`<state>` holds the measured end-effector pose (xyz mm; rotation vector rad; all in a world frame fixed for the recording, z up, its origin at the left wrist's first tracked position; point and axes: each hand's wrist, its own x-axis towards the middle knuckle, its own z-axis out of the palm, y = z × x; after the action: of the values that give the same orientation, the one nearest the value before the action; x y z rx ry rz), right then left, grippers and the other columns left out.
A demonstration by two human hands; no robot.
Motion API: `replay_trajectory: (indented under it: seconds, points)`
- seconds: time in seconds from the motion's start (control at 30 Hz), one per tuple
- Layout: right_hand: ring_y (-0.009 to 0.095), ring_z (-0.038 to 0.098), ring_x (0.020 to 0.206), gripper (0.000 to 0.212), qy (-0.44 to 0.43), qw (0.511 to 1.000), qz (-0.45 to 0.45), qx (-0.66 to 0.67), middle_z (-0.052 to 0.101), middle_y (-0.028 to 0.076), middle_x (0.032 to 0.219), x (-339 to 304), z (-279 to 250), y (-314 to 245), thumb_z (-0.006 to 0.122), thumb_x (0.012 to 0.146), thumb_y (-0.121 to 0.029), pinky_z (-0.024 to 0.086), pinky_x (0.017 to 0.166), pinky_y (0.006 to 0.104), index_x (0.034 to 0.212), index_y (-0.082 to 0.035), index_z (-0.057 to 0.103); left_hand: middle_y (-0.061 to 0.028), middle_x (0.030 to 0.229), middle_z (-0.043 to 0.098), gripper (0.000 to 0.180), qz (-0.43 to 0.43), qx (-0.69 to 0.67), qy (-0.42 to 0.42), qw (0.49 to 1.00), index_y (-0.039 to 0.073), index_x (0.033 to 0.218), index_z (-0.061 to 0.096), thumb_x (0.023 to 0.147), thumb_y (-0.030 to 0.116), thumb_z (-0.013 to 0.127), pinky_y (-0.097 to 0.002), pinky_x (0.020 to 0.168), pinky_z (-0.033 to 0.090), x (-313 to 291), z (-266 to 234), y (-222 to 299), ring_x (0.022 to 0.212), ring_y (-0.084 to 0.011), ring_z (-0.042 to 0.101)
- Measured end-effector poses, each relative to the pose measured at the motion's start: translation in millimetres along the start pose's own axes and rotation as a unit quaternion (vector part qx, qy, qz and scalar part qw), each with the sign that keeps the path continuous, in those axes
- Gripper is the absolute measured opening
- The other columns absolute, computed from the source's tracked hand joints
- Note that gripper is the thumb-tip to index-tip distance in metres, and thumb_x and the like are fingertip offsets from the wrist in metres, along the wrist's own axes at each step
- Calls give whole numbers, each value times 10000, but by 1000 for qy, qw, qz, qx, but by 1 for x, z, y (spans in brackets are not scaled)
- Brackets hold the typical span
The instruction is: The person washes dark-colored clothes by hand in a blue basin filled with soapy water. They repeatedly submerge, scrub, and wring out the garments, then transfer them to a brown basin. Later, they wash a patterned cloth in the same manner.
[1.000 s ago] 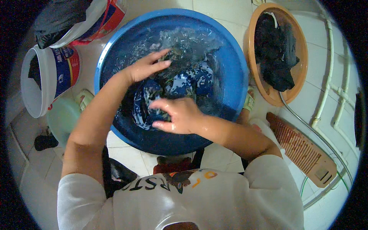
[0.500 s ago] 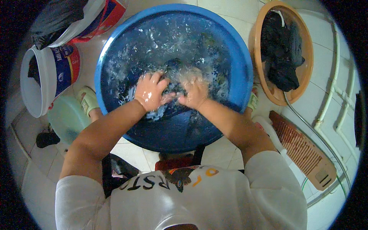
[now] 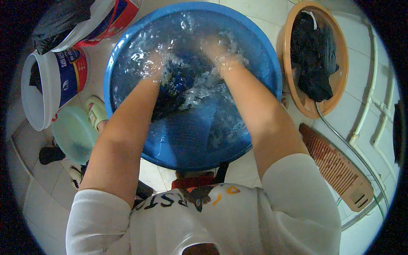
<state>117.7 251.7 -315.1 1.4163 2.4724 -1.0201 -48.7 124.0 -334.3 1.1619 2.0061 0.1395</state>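
A large round blue tub (image 3: 109, 80) full of stirred, splashing water stands before me. Both my arms reach into it. My left hand (image 3: 154, 64) is under the surface left of the middle, blurred by splashes. To the right, my right hand (image 3: 217, 52) is sunk to the wrist, its fingers hidden by the water. Between and below the hands, dark cloth (image 3: 172, 91) lies in the water; whether either hand grips it does not show.
An orange basin (image 3: 288, 63) with dark clothes (image 3: 312, 55) stands at right, a ribbed washboard (image 3: 333, 165) below it and pipes (image 3: 369, 85) along the wall. At left are a tipped white bucket (image 3: 51, 89), another bucket (image 3: 108, 25) with dark cloth, and a pale green basin (image 3: 72, 131).
My hands have moved away from me and apart, from near each other at the water's surface to below it. The dark cloth now shows more between my arms.
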Motion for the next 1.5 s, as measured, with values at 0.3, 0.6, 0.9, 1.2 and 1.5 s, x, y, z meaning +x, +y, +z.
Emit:
replay_trajectory:
  seconds: [0.3, 0.6, 0.9, 1.2, 1.5]
  points:
    - [317, 474, 1005, 469, 299, 946, 101, 81, 456, 160, 1154, -130, 4, 32, 654, 677, -168, 370, 863, 429, 1094, -67, 464, -80, 1227, 446, 201, 298, 88, 287, 906, 61, 936, 564, 750, 136, 572, -360, 864, 383, -70, -29, 4, 1057, -309, 445]
    - [276, 566, 846, 429, 116, 933, 159, 302, 581, 178, 917, -155, -50, -45, 607, 670, -149, 435, 738, 356, 1037, 19, 461, -161, 1133, 494, 436, 131, 127, 31, 983, 20, 1056, 526, 729, 298, 598, -363, 848, 419, -137, -82, 51, 984, -306, 521]
    - [330, 565, 834, 323, -63, 975, -178, -118, 593, 139, 888, -266, -149, -163, 534, 686, -131, 450, 713, 428, 1008, -139, 518, -113, 1144, 513, 579, 343, 145, 19, 928, 147, 1149, 490, 608, 180, 692, -374, 866, 396, -248, -135, 135, 1026, -312, 490]
    - [196, 539, 736, 573, 140, 953, -149, 224, 539, 77, 820, -322, -200, -166, 720, 636, -189, 442, 661, 301, 1129, -73, 451, -92, 694, 602, 184, 177, -179, 64, 966, 27, 853, 621, 739, 167, 581, -290, 634, 418, -327, -178, 141, 652, -186, 560]
    - [275, 339, 1191, 909, 104, 918, -163, 346, 362, 203, 1260, -355, -85, -173, 766, 599, -245, 276, 994, 343, 1267, 46, 224, -67, 806, 606, 154, 238, -619, 88, 744, 1, 870, 586, 738, 25, 510, -266, 686, 434, -405, -218, 186, 735, -165, 567]
